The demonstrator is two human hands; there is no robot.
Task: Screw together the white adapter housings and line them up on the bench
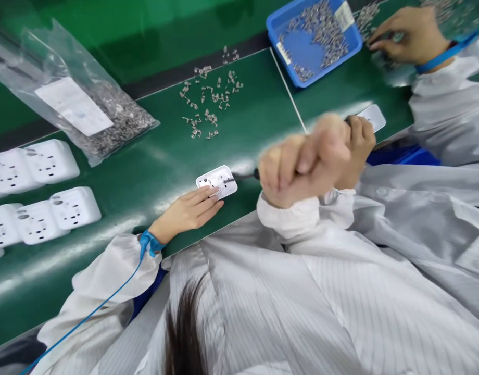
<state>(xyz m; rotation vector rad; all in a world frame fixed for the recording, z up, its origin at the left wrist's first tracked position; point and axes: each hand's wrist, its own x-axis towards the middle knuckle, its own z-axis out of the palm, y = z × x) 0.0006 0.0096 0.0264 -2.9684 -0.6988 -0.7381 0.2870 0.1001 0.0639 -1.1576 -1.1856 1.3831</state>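
A small white plastic socket shell (227,191) with slots lies on the green bench before me. My left hand (190,210) rests on its near edge with the fingers stretched out flat. Above and to the right, my right hand (302,161) is closed in a fist, slightly blurred by motion. It grips a screwdriver-like tool (245,176) with a black handle end and a thin dark shaft. The shaft reaches over the shell, its tip at the inside; exact contact is hard to make out. Most of the handle is hidden in the fist.
Small metal parts (212,96) lie scattered beyond the shell. A clear bag of metal pieces (118,120) and rows of white sockets (73,208) are at left. A blue bin (290,52) stands far right, near a co-worker's hands (415,34) and another white shell (374,119).
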